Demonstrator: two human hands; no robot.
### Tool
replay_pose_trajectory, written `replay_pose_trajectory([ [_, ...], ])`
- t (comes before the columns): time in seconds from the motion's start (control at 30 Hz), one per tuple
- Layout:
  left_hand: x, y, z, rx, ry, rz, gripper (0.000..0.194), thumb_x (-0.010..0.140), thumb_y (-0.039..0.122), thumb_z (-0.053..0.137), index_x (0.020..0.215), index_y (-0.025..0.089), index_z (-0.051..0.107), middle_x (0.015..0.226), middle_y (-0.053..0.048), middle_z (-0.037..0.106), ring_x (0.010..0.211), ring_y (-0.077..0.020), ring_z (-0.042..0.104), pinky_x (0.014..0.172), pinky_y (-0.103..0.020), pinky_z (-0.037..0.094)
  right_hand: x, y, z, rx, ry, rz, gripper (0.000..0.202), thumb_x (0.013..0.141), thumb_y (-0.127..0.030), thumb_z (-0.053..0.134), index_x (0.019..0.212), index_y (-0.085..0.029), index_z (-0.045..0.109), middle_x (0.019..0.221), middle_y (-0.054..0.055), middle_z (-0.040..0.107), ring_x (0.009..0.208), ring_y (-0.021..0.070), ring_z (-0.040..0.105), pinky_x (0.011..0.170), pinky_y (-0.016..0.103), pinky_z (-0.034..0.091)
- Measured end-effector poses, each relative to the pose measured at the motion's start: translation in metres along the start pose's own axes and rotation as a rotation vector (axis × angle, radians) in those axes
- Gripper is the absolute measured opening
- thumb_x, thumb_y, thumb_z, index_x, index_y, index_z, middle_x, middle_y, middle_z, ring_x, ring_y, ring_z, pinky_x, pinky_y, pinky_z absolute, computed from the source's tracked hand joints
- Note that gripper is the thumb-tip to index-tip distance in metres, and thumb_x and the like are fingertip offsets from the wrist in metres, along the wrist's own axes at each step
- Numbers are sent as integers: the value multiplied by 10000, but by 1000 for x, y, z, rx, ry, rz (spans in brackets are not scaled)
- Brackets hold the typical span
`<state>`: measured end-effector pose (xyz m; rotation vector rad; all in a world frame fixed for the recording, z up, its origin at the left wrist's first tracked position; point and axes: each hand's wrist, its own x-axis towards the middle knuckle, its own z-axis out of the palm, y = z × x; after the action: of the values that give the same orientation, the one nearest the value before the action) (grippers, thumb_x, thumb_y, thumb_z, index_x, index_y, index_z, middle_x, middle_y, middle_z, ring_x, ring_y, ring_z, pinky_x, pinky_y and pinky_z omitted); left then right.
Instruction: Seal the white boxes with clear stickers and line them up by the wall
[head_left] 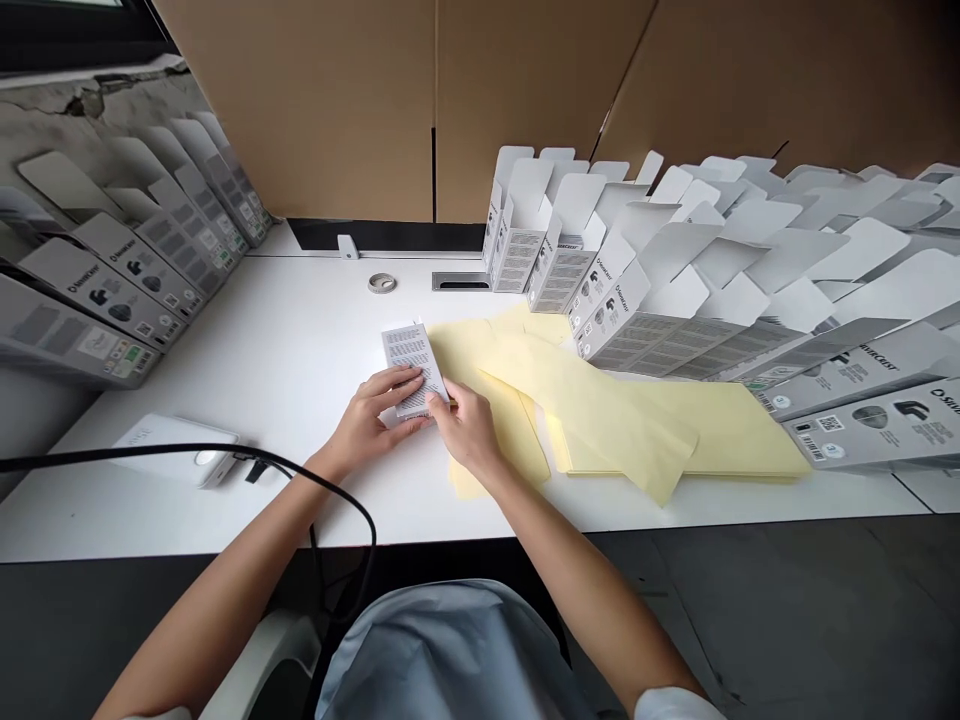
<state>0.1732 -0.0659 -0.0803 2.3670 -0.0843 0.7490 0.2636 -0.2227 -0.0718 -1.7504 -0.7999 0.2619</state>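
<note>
Between my hands lies a small, whitish rectangular piece (409,348) covered in lines of fine print; whether it is a folded leaflet or a slim box I cannot tell. My left hand (377,408) has its fingers across the left part of its face, with the thumb along the near edge. On the lower right corner, my right hand (466,425) pinches it, thumb on top and the other fingers hidden behind. Yellow paper sheets (502,420) lie loosely just right of it, partly under my right hand.
Open-flapped printed cartons (660,300) crowd the right side, and more cartons (127,280) stand at left. A yellow paper stack (735,430) lies at front right. A tape roll (382,283) sits behind my hands. A black cable (300,468) crosses by a white device (172,440).
</note>
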Motion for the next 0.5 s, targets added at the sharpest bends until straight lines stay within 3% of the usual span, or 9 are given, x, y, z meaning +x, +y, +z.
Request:
replay_pose_trajectory([
  [0.13,-1,8,-3,-98,-65,-110,569,783,439,779,1309,271,641,1448,-114,545,1390,-342,454,1155,-575,379,-4,-1,-2,-12,57,2,342,995,-345,378,955,-216,692,771,29,694,703,197,630,636,288,502],
  [0.2,-1,13,-5,-208,17,-282,648,772,453,785,1363,268,591,1569,-110,388,1451,-356,353,1140,-555,407,-6,0,-2,4,66,-9,359,1006,-375,361,983,-211,680,770,36,691,690,200,629,643,294,498],
  [0.27,2,18,-5,-331,171,-538,708,773,464,782,1404,254,539,1607,-134,305,1459,-369,332,1071,-517,492,-8,2,-2,25,91,-17,376,1012,-393,339,978,-208,664,775,42,688,682,201,628,636,298,496],
  [0.3,5,19,-5,-405,209,-670,715,781,471,775,1410,240,524,1591,-160,328,1436,-373,376,1023,-503,533,-9,2,-2,39,104,-18,386,1014,-401,331,949,-206,658,762,42,682,668,200,623,620,297,494],
  [0.37,12,23,-7,-576,156,-887,685,795,483,760,1377,201,535,1490,-211,467,1322,-371,527,940,-487,584,-11,3,-2,69,111,-6,404,1017,-413,321,885,-206,643,712,34,662,623,193,608,572,293,487],
  [0.43,20,27,-9,-723,43,-994,615,806,479,748,1307,165,577,1352,-219,598,1181,-348,641,877,-468,610,-12,3,-4,95,87,3,407,1021,-412,320,902,-206,649,700,30,664,604,191,611,548,293,494],
  [0.5,29,31,-12,-790,-14,-1014,563,768,433,785,1224,145,624,1250,-194,666,1125,-331,670,853,-445,617,-14,3,-10,121,59,-25,379,1022,-394,334,1025,-207,664,816,54,717,682,203,665,596,309,542],
])
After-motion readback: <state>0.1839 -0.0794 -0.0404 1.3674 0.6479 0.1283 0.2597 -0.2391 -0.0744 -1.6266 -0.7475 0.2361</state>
